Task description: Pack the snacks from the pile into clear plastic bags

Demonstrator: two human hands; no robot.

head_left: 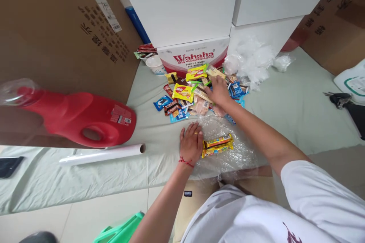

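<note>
Your left hand point(191, 144) lies palm down with its fingers extended, holding nothing that shows. A red cord point(186, 162) circles that wrist, and 1 finger wears a ring point(196, 133). Just to the right of this hand, 2 yellow-wrapped bars point(218, 142) rest side by side on crinkled clear film point(241, 159); you can't tell whether your thumb touches them.

Your right hand point(219, 91) is farther forward, bent over the right part of a heap of snack packets point(201, 105). Its fingers reach down among the wrappers, but you can't tell whether they have closed on a packet. To the left of those fingers sit 2 bright yellow nabati packs, the nearer pack point(182, 92) and the farther pack point(196, 72).

Directly beyond the heap from your right hand stands a Wahaha box point(194, 51); clear plastic bags point(253, 59) are bunched ahead and to its right. Well left of your left hand, a red bottle point(74, 112) lies on its side, with a white roll point(102, 155) nearer to you.
</note>
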